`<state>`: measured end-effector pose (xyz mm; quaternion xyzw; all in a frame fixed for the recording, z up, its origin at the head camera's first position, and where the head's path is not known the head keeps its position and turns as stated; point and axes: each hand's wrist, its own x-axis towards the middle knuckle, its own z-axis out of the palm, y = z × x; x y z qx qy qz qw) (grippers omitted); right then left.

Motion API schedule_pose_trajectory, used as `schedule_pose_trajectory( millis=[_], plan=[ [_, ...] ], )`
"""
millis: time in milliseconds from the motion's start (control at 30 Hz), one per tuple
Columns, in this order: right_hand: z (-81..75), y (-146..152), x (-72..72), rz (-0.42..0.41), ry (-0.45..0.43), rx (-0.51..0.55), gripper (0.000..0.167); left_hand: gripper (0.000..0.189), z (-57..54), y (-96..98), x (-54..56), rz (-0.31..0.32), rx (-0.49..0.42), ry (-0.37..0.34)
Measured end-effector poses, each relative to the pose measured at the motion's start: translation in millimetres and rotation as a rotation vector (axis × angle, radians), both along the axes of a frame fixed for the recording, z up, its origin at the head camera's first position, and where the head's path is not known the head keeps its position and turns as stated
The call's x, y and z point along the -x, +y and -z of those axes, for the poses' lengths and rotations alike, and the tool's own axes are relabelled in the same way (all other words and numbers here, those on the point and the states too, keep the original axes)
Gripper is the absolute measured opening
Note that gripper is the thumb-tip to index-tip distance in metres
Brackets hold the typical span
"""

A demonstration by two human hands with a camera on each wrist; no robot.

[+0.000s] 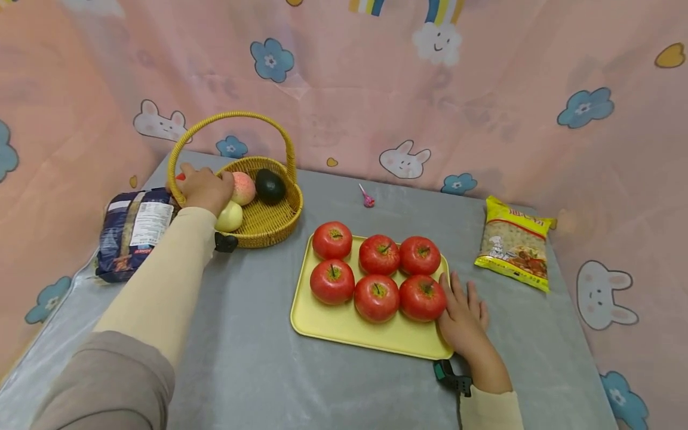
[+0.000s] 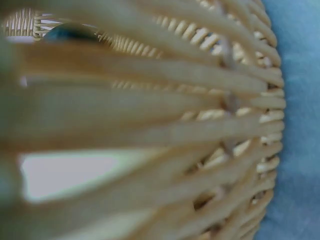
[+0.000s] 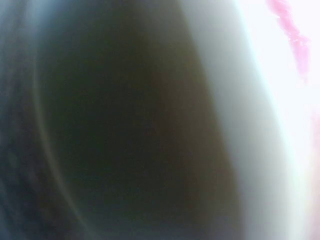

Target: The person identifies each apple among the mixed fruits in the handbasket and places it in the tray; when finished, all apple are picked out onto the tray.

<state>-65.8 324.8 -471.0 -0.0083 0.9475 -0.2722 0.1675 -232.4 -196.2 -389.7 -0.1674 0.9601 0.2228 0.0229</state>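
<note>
My left hand (image 1: 206,188) reaches over the left side of a yellow wicker basket (image 1: 271,230), beneath its arched handle. A sliver of a red thing (image 1: 181,177) shows by its fingers; the hand hides the rest and any grip. A peach (image 1: 243,189), a dark avocado (image 1: 270,186) and a pale yellow-green fruit (image 1: 230,217) lie in the basket. The left wrist view is filled by blurred basket weave (image 2: 225,125). With straight fingers, my right hand (image 1: 463,319) rests at the right edge of a yellow tray (image 1: 349,331) holding several red apples (image 1: 378,298). The right wrist view is a dark blur.
Left of the basket sits a dark blue package (image 1: 137,230). Behind the tray lies a pink-wrapped lollipop (image 1: 368,199). A yellow food bag (image 1: 515,245) lies at the right on the grey tablecloth (image 1: 242,358). A pink patterned curtain (image 1: 344,107) surrounds the table.
</note>
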Motion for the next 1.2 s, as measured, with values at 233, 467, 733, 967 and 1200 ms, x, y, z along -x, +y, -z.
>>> schedule_pose_trajectory(
  millis=[233,467,733,967,1200],
  plan=[
    [-0.6,0,1.4,-0.009,0.006,-0.003,0.065,0.07,-0.6,0.0,-0.5,0.024,0.008,-0.024],
    [-2.8,1,1.0,-0.007,0.018,-0.004,0.064,0.074,-3.6,1.1,0.7,0.05,-0.029,-0.056],
    [-2.4,0,0.4,-0.003,0.011,0.0,0.064,0.072,-3.5,-0.2,-0.8,0.008,-0.079,-0.032],
    [-0.9,1,-0.3,0.004,0.017,0.006,0.064,0.072,4.3,-0.5,6.5,-0.037,-0.067,0.024],
    [-0.3,2,-1.1,-0.003,0.02,0.016,0.063,0.069,12.5,-3.2,11.8,-0.073,-0.009,0.161]
  ],
)
